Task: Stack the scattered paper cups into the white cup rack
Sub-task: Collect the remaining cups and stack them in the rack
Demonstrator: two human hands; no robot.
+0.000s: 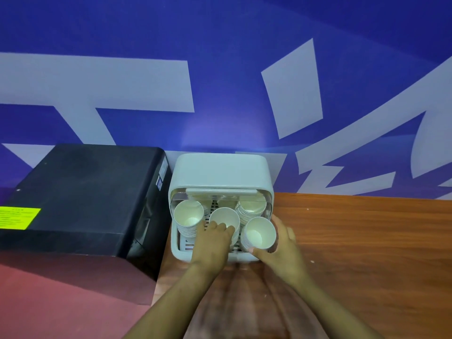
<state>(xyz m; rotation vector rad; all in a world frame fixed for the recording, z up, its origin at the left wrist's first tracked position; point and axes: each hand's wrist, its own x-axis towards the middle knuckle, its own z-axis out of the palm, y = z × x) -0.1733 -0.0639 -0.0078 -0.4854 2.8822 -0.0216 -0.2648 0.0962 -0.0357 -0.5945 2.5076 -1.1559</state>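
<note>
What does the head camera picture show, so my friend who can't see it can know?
Two hands reach into a white cup rack on a wooden table: the left hand grips the middle stack of paper cups, and the right hand holds the right front stack. Two more stacks stand behind, and a black box sits to the left.

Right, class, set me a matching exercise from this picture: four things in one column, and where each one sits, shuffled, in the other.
Things:
1. black machine
2. right hand
3. left hand
4. yellow label

Places:
A. on the black machine
B. round the cup stack at the rack's front right
C. left of the rack
D. on the middle stack

Pairs: 1-C, 2-B, 3-D, 4-A
</note>
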